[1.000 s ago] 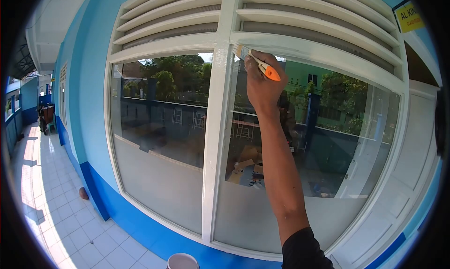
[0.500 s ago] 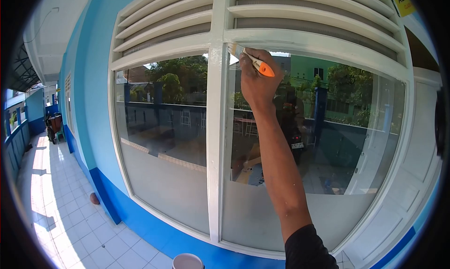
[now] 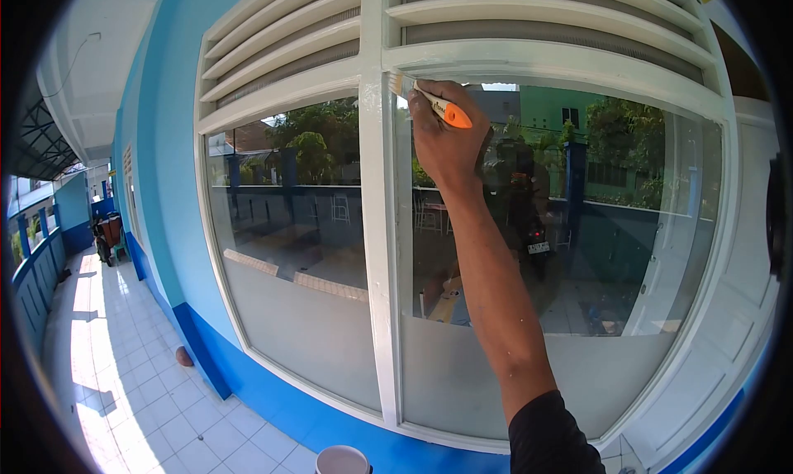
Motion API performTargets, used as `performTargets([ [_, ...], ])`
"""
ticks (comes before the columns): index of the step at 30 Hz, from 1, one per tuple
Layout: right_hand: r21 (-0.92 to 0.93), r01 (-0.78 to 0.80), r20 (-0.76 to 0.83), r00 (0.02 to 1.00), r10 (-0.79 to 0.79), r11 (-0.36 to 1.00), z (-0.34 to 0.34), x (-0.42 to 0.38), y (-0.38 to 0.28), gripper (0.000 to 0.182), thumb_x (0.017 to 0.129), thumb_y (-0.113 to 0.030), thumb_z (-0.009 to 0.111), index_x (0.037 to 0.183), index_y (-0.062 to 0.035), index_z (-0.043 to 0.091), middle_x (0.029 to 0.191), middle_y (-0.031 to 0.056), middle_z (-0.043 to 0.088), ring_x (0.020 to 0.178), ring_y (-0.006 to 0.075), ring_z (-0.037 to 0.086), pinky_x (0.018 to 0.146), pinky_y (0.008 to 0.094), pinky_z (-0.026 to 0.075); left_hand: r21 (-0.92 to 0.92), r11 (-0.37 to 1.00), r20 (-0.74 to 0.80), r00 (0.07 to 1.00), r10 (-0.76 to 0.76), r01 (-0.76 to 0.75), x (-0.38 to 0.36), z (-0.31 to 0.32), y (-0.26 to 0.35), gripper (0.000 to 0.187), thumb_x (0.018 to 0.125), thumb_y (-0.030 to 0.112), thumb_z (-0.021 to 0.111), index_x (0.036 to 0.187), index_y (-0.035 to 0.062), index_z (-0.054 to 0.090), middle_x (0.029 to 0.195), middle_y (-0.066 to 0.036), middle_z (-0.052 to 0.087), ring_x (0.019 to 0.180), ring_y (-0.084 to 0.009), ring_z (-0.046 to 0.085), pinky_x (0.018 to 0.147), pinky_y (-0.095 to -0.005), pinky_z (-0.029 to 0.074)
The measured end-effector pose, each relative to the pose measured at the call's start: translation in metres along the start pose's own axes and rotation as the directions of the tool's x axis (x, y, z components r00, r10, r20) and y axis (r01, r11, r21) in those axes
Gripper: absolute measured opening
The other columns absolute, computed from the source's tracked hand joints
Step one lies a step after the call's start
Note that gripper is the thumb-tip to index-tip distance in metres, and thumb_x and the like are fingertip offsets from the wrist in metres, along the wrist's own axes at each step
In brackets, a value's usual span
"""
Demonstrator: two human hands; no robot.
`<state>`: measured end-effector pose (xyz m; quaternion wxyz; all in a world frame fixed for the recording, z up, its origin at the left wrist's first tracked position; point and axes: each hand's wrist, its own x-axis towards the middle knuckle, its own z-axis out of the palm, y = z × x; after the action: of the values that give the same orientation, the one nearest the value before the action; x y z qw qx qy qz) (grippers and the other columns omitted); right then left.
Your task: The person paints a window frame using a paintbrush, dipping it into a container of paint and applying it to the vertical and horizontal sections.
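Observation:
My right hand (image 3: pixel 448 131) is closed around a paintbrush (image 3: pixel 450 113) with a white handle and an orange end. The bristles touch the upper left corner of the right window pane's frame, beside the central white post (image 3: pixel 377 218). Behind the hand is the glass pane (image 3: pixel 595 251), full of reflections, with a frosted strip along its bottom. Above it runs the white crossbar (image 3: pixel 545 59) of the window frame. My left hand is out of view.
A pale bucket (image 3: pixel 343 460) stands on the floor at the bottom edge. White louvres (image 3: pixel 545 7) top the window. The wall is light blue (image 3: pixel 178 185) over dark blue. On the left, a tiled walkway (image 3: pixel 132 367) leads to a parked motorbike (image 3: pixel 106 236).
The camera view has shifted slightly. My right hand and the paintbrush stay at the pane's upper left corner, with the bristles now closer to the central post.

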<state>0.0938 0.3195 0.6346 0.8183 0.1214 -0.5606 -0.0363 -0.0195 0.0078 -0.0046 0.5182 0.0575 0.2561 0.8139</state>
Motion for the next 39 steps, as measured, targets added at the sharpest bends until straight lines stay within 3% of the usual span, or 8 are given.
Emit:
performTargets([
  [6,-0.003,-0.026,0.065,0.998,0.026,1.000,-0.020,-0.042,-0.013,0.007,0.089,0.002,0.077,0.095,0.0039,0.075,0.089,0.0114,0.075,0.077,0.0139,0.070,0.072,0.0292,0.057,0.328,0.934,0.078,0.989,0.125,-0.144,-0.012,0.011,-0.002,0.078,0.095,0.063,0.047,0.150,0.0074,0.055,0.144,-0.024,0.063,0.129,-0.0502,0.060,0.096,-0.0681,0.050],
  [15,0.003,-0.153,0.099,0.984,0.151,0.988,-0.046,-0.065,-0.031,0.006,0.088,0.006,0.073,0.093,0.0037,0.076,0.087,0.0081,0.074,0.072,0.0102,0.068,0.064,0.0260,0.054,-0.111,0.984,0.034,0.990,-0.137,0.140,-0.002,-0.010,0.001,0.080,0.094,0.062,0.050,0.153,0.0071,0.052,0.145,-0.025,0.062,0.131,-0.0494,0.060,0.098,-0.0685,0.050],
  [18,0.020,-0.074,0.019,0.997,0.073,0.997,-0.032,-0.045,-0.026,0.008,0.090,0.006,0.074,0.097,0.0035,0.076,0.090,0.0087,0.076,0.075,0.0105,0.069,0.066,0.0262,0.055,0.283,0.957,0.055,0.997,0.052,-0.065,-0.010,0.003,0.000,0.075,0.097,0.057,0.050,0.152,0.0054,0.052,0.144,-0.025,0.063,0.131,-0.0480,0.060,0.099,-0.0686,0.051],
  [21,-0.006,-0.020,0.009,1.000,0.020,1.000,-0.024,-0.041,-0.016,0.010,0.091,0.005,0.076,0.101,0.0030,0.076,0.094,0.0100,0.076,0.081,0.0116,0.071,0.072,0.0273,0.057,0.052,0.998,0.054,0.997,-0.046,0.044,-0.011,0.005,0.003,0.072,0.099,0.054,0.048,0.151,0.0042,0.052,0.144,-0.025,0.063,0.131,-0.0470,0.061,0.099,-0.0686,0.052],
  [24,0.002,-0.075,0.047,0.996,0.074,0.997,-0.026,-0.055,-0.016,0.010,0.090,0.005,0.076,0.100,0.0029,0.076,0.094,0.0107,0.076,0.082,0.0123,0.071,0.073,0.0278,0.057,0.534,0.818,0.101,0.977,0.188,-0.213,-0.018,0.015,-0.005,0.072,0.099,0.055,0.047,0.150,0.0042,0.052,0.144,-0.024,0.063,0.131,-0.0471,0.061,0.098,-0.0686,0.052],
  [30,-0.034,-0.165,0.128,0.977,0.168,0.986,-0.060,-0.114,-0.045,0.007,0.088,0.004,0.075,0.095,0.0035,0.075,0.090,0.0106,0.075,0.077,0.0124,0.071,0.069,0.0281,0.056,0.433,0.881,0.083,0.981,0.174,-0.192,-0.003,-0.030,-0.008,0.071,0.100,0.056,0.044,0.151,0.0070,0.053,0.144,-0.022,0.063,0.129,-0.0480,0.062,0.094,-0.0702,0.053],
  [33,-0.025,-0.264,0.182,0.947,0.264,0.964,-0.077,-0.127,-0.055,0.006,0.087,0.005,0.074,0.092,0.0034,0.075,0.089,0.0106,0.074,0.074,0.0131,0.071,0.067,0.0296,0.057,0.635,0.715,0.143,0.954,0.265,-0.294,-0.018,0.002,-0.003,0.065,0.100,0.049,0.052,0.149,0.0061,0.054,0.141,-0.021,0.066,0.125,-0.0444,0.065,0.092,-0.0654,0.056],
  [39,0.017,-0.195,0.053,0.980,0.194,0.981,-0.063,-0.103,-0.046,0.011,0.088,0.005,0.075,0.098,0.0014,0.075,0.094,0.0128,0.076,0.076,0.0173,0.076,0.070,0.0305,0.061,0.479,0.849,0.059,0.973,0.222,-0.223,-0.022,0.014,0.003,0.060,0.088,0.032,0.080,0.137,0.0033,0.061,0.124,-0.014,0.076,0.113,-0.0300,0.073,0.090,-0.0493,0.060],
])
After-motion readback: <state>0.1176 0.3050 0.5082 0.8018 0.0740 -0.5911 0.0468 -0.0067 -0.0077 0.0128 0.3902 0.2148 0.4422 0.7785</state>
